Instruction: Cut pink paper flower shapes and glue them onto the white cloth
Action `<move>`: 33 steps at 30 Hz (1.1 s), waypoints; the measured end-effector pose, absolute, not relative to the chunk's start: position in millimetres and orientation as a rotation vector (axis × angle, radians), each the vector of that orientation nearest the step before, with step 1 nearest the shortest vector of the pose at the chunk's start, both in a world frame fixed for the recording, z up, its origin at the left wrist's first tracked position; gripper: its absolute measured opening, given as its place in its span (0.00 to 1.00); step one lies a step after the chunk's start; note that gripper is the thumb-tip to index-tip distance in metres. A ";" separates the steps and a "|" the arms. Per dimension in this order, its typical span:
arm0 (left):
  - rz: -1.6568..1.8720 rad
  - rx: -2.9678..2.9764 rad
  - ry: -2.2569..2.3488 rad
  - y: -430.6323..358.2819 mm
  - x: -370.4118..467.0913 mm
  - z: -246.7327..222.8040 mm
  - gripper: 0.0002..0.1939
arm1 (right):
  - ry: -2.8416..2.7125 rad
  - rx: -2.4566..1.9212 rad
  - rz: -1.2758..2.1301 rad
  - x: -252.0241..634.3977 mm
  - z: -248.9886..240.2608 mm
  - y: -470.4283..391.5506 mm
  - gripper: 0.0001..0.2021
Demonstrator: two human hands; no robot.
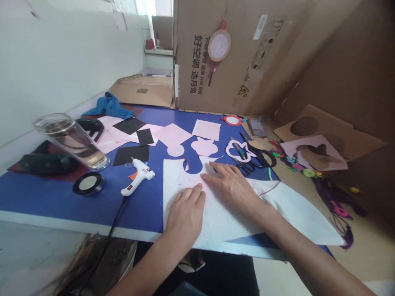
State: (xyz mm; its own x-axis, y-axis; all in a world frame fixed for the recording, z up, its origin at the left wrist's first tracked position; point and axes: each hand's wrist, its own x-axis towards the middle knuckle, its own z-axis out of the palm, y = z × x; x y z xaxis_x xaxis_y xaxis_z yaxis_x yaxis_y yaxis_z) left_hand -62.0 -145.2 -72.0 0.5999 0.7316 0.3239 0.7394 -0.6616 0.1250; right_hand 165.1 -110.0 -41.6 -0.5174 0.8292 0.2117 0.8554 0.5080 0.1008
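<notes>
White cloth: the white cloth [173, 181] was laid out on the blue table [138, 211], under both hands, with 1 round notch [193, 174] opening at its far edge
Long axis: the cloth was spread mainly from left to right, its right part drawn out to 1 tapered corner beside the near side of the table
Notch from the fingers: it was placed ahead of the left fingertips and ahead and to the left of the right ones
Nearer hand: the notch was approached more closely by the right hand [236, 187], with 1 fingertip set just beside its curved edge
Right fingers: they were held open and slightly spread, palm down on the cloth; whether any fold was pinched could not be told
Left fingers: the left hand [186, 207] was rested on the cloth, its fingers close together and gently bent, with no grasped thing seen
Beyond the notch: 1 flower-shaped pink piece [204, 147] and 1 round piece [175, 150] were laid apart from both hands
</notes>
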 end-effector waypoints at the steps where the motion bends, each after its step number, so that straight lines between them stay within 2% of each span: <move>1: -0.542 -2.793 -1.282 -145.2 -62.0 -71.5 0.22 | -2.595 -1.481 -0.300 166.8 -40.2 -110.4 0.27; 8: -0.553 -2.787 -1.262 -145.1 -62.3 -71.7 0.22 | -2.532 -1.514 -0.387 173.8 -34.4 -132.0 0.33; 21: -0.562 -2.802 -1.270 -145.4 -61.2 -69.2 0.22 | -2.500 -1.606 -0.434 174.7 -43.9 -154.2 0.32; 28: -0.555 -2.789 -1.281 -145.8 -61.3 -68.3 0.22 | -2.493 -1.608 -0.414 168.9 -43.2 -159.2 0.27; 33: -0.603 -2.775 -1.247 -145.1 -61.2 -72.2 0.22 | -2.431 -1.437 -0.223 155.7 -39.8 -161.9 0.32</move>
State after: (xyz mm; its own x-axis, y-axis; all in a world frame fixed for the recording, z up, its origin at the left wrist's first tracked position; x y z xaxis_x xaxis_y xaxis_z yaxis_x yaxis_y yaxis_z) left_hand -61.2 -145.1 -72.2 0.6011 0.7116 0.3638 0.7270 -0.6759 0.1209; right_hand 155.7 -161.9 -39.8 -0.4503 0.8261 0.3388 0.8740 0.4855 -0.0222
